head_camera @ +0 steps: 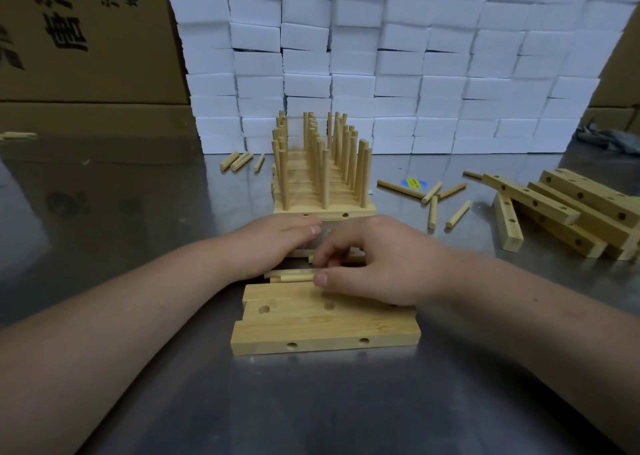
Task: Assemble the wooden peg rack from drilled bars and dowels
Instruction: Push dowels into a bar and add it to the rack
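Since one rack section already stands with its pegs seated, assembly is judged partly complete. Reading from the left edge of the grey metal table (104, 195), one stray pale dowel (17, 135) lies at the far left edge. Three short spare dowels (240, 160) lie toward the back, left of centre.

At the table's centre stands the assembled light-wood peg rack (323, 208), with its bars packed side by side and rows of upright dowels set in them. Just in front of it, the left hand (277, 243) lies flat with fingers straight, resting on parts that it hides. The right hand (377, 267) has curled fingers and appears to pinch the end of a short lying dowel (294, 276), thumb against it.

Toward the front edge lie two flat drilled wooden bars (325, 319), touching each other. Every visible hole in them is empty, so these remain to be pegged. Right of centre, loose long dowels (433, 196) are scattered around a yellow-and-blue sticker (413, 182). Near the right edge, a heap of unused drilled bars (571, 212) indicates that much work is left.

Containers: brown printed cardboard cartons (86, 39) stand behind the back left corner, and their contents do not show. A wall of white rectangular blocks (381, 56) lines the back edge. All parts lie directly on the table, not in any container.
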Tool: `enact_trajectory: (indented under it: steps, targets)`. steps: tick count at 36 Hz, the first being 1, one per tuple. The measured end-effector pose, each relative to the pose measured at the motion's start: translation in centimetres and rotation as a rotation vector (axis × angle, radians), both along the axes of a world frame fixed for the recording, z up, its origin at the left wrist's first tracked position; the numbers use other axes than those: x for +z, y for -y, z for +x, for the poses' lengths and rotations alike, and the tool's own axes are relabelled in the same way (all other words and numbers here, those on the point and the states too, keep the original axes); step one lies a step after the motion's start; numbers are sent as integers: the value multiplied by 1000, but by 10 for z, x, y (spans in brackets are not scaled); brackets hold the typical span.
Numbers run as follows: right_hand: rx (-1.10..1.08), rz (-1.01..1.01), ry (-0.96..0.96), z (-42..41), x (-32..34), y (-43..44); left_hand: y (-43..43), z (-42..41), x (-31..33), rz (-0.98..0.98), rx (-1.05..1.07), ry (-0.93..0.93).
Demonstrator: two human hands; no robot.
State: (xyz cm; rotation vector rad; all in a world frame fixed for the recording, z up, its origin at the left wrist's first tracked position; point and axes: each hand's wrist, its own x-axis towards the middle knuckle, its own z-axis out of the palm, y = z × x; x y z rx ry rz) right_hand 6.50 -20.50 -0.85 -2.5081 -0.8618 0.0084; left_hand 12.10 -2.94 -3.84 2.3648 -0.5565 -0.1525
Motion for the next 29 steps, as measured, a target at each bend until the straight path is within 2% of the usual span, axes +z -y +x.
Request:
enact_trajectory:
  steps: [5, 9, 15, 20, 29]
  targets:
    - [41, -52, 20, -6, 3, -4, 1, 0, -1, -26, 38, -29]
    - [42, -46, 17, -7, 4, -4, 1, 1, -2, 58, 12, -2]
    - [105, -120, 14, -10, 10, -5, 2, -5, 3, -56, -31, 19]
    - [143, -226, 48, -8, 7, -5, 0, -1, 0, 37, 22, 99]
    - [149, -268, 76, -5, 4, -3, 0, -5, 1, -21, 41, 122]
